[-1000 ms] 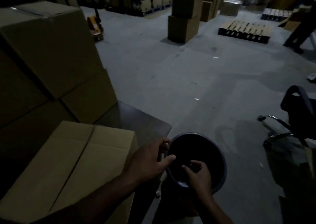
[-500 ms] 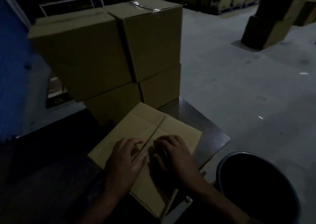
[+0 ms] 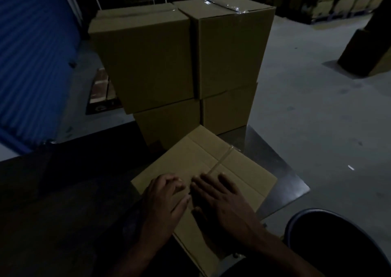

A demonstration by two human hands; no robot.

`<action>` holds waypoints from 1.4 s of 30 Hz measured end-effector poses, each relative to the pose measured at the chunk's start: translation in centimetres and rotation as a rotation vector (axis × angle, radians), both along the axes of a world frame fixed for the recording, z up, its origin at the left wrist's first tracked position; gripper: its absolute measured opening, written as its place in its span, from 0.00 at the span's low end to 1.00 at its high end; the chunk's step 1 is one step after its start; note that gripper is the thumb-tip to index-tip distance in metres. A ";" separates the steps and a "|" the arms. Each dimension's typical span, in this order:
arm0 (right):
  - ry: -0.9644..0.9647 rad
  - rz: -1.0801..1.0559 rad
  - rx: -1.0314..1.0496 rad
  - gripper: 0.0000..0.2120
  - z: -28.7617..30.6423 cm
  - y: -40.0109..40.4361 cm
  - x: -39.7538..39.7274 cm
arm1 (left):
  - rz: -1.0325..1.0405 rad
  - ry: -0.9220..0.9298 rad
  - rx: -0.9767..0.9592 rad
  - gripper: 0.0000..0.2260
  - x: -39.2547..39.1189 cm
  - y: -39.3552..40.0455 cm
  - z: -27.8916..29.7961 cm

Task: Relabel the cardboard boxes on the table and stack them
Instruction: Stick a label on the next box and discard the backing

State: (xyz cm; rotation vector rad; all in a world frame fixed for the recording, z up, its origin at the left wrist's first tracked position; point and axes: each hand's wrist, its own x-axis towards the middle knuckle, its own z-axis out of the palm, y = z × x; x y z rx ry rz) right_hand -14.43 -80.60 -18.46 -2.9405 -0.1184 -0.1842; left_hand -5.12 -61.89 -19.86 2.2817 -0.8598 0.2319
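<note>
— What's nearest?

— A dark round bin (image 3: 338,243) at the lower right, beside the desk (image 3: 281,170). Both hands lie on top of a closed cardboard box (image 3: 239,168) at the desk's near right corner.

— How do the hands sit?

— The left hand (image 3: 163,204) rests palm down with fingers slightly bent near the taped centre seam (image 3: 222,160). The right hand (image 3: 220,200) lies flat, fingers spread, just beside it. Neither grips anything I can make out; the light is dim.

— And behind?

— Four stacked boxes (image 3: 184,65), two upon two, touching the near box's far edge. Clear tape glints on the upper right one. Further off, a blue shutter (image 3: 31,65) on the left and concrete floor (image 3: 306,111).
</note>
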 end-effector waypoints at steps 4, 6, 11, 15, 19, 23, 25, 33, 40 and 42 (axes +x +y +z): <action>0.000 -0.180 0.001 0.28 0.7 -3.1 1.0 | 0.042 0.022 -0.030 0.12 0.2 -0.3 -0.1; 0.012 -0.270 -0.002 0.30 1.0 -4.8 1.4 | 0.159 0.015 -0.023 0.17 -0.5 -0.1 0.0; -0.012 -0.534 0.168 0.33 1.6 -7.6 1.3 | 0.603 0.299 -0.224 0.40 -2.7 1.8 -0.4; -0.029 -0.493 0.195 0.33 1.6 -6.2 2.5 | 0.671 0.651 -0.399 0.47 -3.2 3.8 -2.0; 0.034 -0.367 0.369 0.36 3.0 -2.3 4.3 | 0.762 0.682 -0.468 0.42 -1.1 8.0 -1.6; 0.164 -0.186 0.745 0.45 2.3 2.7 5.2 | 0.693 0.705 -0.515 0.47 2.9 15.5 -0.9; 0.160 -0.141 0.838 0.42 1.1 5.7 5.6 | 0.623 0.749 -0.523 0.48 3.9 19.3 -1.1; 0.103 -0.149 0.962 0.30 1.3 15.9 9.9 | 0.527 0.952 -0.746 0.38 4.7 27.3 -1.6; 0.188 -0.052 1.118 0.42 3.0 20.6 19.6 | 0.456 0.907 -0.823 0.30 13.7 32.5 2.0; 0.177 -0.070 1.162 0.39 3.6 20.8 22.9 | 0.411 0.891 -0.819 0.30 17.4 32.6 2.5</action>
